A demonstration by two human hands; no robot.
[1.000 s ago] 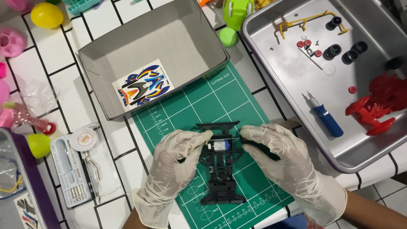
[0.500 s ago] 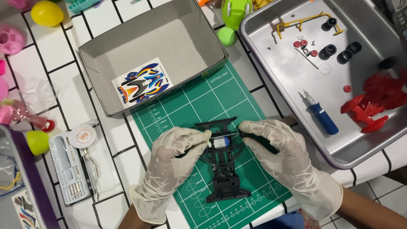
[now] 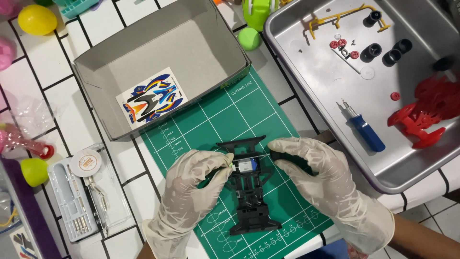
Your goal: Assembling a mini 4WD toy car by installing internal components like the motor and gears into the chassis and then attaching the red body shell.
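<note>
two gloved hands on a black toy car chassis

we see a black plastic chassis [image 3: 249, 192], ribbed and angular, lying low in the middle of the frame on a green gridded cutting mat [image 3: 215, 115]. a small silvery-blue motor [image 3: 243, 166] sits in its upper part. both hands wear thin, wrinkled, off-white gloves. the left hand [image 3: 191, 187] pinches narrowly at the chassis's left edge beside the motor; the right hand [image 3: 318, 175] curls over the chassis's right side, fingertips touching it by the motor.

at the upper left of the mat sits one shallow grey cardboard box [image 3: 158, 67], holding a single glossy sticker sheet [image 3: 152, 101] in blue, orange and black. at the upper right lies one brushed metal tray [image 3: 383, 158]; in it we count three black tyres [image 3: 388, 50], a yellow parts sprue [image 3: 340, 17], small red wheels [image 3: 342, 47], a blue-handled screwdriver [image 3: 364, 127] and red moulded plastic parts [image 3: 424, 115].

at the lower left lies a clear case of small tools [image 3: 84, 196] on the white tiled surface [image 3: 62, 100].
</note>
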